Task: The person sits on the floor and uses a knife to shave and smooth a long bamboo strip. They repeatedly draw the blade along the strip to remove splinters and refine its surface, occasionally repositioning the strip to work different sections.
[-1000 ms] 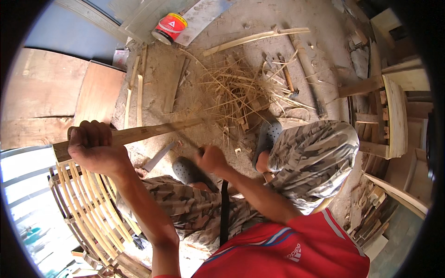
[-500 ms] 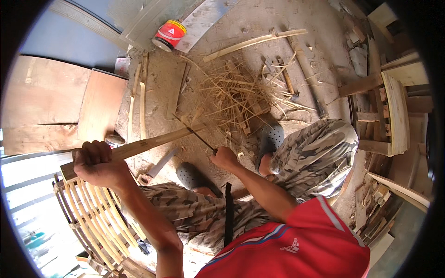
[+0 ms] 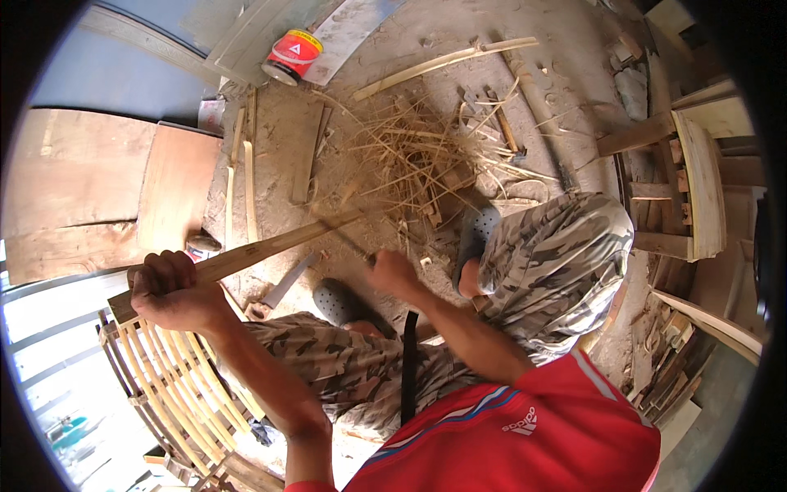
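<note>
My left hand [image 3: 174, 291] is wrapped round the near end of a long wooden strip [image 3: 275, 244]. The strip slants away over the floor to the right, its far end near a heap of thin shavings [image 3: 418, 156]. In my closed right hand [image 3: 392, 272] is the handle of a thin knife [image 3: 348, 239]. Its blade is blurred by motion and crosses the strip close to the far end. Whether the edge touches the wood cannot be told. Below my left hand stands a slatted bamboo rack [image 3: 176, 385].
Another blade [image 3: 291, 280] lies on the floor near my left shoe [image 3: 334, 302]. A hammer-like tool [image 3: 504, 127] rests beyond the shavings. A red can [image 3: 293, 56] stands far left, plywood sheets [image 3: 90, 189] lie left, and a wooden frame [image 3: 697, 189] is at the right.
The knife has shifted slightly along the strip and its blade now smears with motion. My left hand keeps its grip on the wood. The whole view has tilted a little.
</note>
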The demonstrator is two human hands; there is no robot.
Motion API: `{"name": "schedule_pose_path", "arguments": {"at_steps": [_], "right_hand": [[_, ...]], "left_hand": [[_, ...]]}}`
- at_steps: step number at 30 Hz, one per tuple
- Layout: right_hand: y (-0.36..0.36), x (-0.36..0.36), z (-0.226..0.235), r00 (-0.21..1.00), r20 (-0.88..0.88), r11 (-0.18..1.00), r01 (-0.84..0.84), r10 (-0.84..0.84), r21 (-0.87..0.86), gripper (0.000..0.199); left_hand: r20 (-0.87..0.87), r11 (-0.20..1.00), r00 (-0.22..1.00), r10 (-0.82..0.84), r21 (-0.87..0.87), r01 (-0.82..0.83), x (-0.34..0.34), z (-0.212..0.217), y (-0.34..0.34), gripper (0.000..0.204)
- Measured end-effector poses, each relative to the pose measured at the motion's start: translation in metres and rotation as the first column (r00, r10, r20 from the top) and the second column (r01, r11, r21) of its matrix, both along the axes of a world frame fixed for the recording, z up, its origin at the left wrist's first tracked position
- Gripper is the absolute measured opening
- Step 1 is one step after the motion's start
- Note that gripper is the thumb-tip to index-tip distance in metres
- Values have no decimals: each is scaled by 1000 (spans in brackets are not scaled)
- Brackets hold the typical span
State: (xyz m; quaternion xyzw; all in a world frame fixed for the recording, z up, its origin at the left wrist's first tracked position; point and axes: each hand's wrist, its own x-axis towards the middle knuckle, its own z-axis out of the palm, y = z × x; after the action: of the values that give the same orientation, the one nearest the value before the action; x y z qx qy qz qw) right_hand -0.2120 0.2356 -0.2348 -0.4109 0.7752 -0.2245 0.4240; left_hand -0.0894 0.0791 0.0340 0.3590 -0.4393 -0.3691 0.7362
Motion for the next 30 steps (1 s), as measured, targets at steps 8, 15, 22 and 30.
{"name": "schedule_pose_path", "arguments": {"at_steps": [8, 15, 22, 30], "right_hand": [[16, -7, -50, 990, 90, 978, 90, -108, 189, 34], [-2, 18, 4, 1000, 16, 991, -20, 22, -134, 33], [32, -22, -95, 999, 18, 962, 43, -50, 270, 36], [7, 12, -10, 992, 129, 995, 6, 7, -96, 35]], "left_hand": [[-33, 998, 997, -69, 4, 69, -10, 6, 2, 30], [-16, 996, 996, -87, 4, 87, 7, 0, -6, 30], [-58, 993, 991, -121, 2, 121, -11, 11, -6, 30], [-20, 996, 996, -85, 15, 86, 3, 1, -5, 31]]}}
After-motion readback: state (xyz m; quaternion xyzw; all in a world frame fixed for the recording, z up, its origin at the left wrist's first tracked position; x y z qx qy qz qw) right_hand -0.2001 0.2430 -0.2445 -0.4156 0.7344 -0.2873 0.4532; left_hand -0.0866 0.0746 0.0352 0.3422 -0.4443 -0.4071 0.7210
